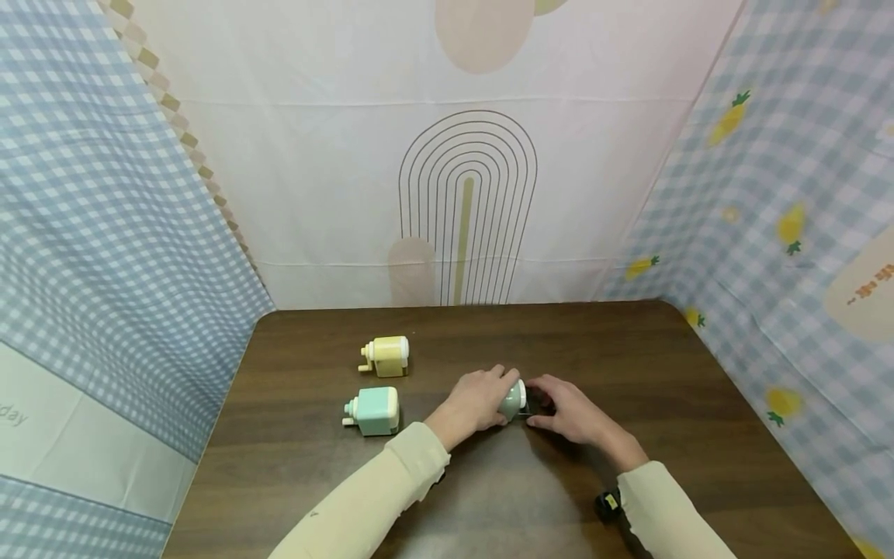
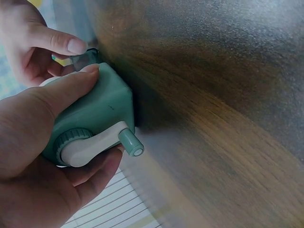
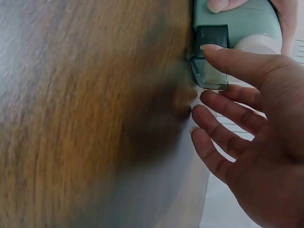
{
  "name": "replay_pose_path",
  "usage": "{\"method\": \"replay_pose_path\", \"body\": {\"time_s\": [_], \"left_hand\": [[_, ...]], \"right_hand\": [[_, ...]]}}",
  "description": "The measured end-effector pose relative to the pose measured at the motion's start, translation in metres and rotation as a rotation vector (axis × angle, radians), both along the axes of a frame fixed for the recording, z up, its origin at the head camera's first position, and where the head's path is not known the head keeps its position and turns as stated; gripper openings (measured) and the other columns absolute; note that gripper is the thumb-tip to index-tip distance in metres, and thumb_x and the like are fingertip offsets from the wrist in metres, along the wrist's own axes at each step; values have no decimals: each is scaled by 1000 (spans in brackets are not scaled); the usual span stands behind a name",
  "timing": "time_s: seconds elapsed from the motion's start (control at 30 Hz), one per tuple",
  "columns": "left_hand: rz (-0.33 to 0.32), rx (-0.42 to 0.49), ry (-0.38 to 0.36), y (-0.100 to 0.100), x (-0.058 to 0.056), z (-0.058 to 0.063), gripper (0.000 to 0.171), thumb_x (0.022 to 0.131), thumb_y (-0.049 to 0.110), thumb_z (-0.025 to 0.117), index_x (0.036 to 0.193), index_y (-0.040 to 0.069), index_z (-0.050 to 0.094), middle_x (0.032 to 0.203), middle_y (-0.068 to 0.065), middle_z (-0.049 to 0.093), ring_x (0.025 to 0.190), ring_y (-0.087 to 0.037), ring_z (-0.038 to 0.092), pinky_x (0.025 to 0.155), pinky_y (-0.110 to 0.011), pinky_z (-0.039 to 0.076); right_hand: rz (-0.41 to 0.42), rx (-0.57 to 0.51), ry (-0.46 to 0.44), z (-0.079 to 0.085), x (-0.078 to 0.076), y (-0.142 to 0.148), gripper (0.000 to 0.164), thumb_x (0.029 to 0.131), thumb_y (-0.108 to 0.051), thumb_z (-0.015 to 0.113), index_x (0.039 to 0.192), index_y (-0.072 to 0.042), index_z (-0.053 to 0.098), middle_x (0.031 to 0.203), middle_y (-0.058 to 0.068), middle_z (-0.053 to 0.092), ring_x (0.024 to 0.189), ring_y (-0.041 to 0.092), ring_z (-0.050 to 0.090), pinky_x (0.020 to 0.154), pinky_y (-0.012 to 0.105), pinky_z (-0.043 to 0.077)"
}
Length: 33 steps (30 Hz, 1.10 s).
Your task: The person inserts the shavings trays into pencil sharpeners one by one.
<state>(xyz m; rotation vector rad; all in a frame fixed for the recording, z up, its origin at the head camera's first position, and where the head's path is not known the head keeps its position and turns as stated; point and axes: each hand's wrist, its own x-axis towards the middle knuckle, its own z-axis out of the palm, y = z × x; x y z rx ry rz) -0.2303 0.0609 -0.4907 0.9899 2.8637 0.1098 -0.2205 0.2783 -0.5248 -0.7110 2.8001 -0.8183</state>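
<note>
My left hand (image 1: 476, 400) grips a dark green crank pencil sharpener (image 2: 107, 102) on the right half of the table, thumb across its body and fingers curled round the other side. Its white crank handle (image 2: 102, 142) with a green knob points towards the left wrist camera. From the right, my right hand (image 1: 576, 411) pinches the clear dark shavings drawer (image 3: 209, 75) at the sharpener's other end. In the right wrist view the drawer sticks out partway from the body, thumb on one side; its far side is partly hidden. The remaining right fingers are spread loosely.
A yellow crank sharpener (image 1: 390, 357) and a mint one (image 1: 377, 411) stand left of my hands, cranks facing left. The brown wooden table (image 1: 279, 489) meets a white patterned cloth (image 1: 328, 194) at the back, with checked cloths at both sides.
</note>
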Motion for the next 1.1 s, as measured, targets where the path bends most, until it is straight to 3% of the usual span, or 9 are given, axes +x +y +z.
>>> {"method": "replay_pose_path", "body": {"time_s": [0.33,0.83,1.1], "left_hand": [[0,4,5,0,0,-1,67,79,44,83,131,24,45,122,-1,58,96,-20,64,77,-33,55],[4,2,11,1,-1,-7,67,79,45,82,131,25,45,122,0,58,97,-20,64,78,-34,55],[3,-13,16,2,-2,-7,67,79,47,81,131,25,45,122,1,57,97,-18,64,77,-33,55]], "right_hand": [[9,-26,10,-3,1,-6,53,82,-23,83,128,-15,59,113,-6,59,93,15,60,79,33,53],[-27,-39,-10,-5,4,-9,54,84,-20,81,132,-14,57,116,-3,61,92,16,61,76,32,53],[0,-70,13,-7,4,-13,48,83,-20,81,126,-17,59,107,-6,60,89,17,60,75,31,52]]}}
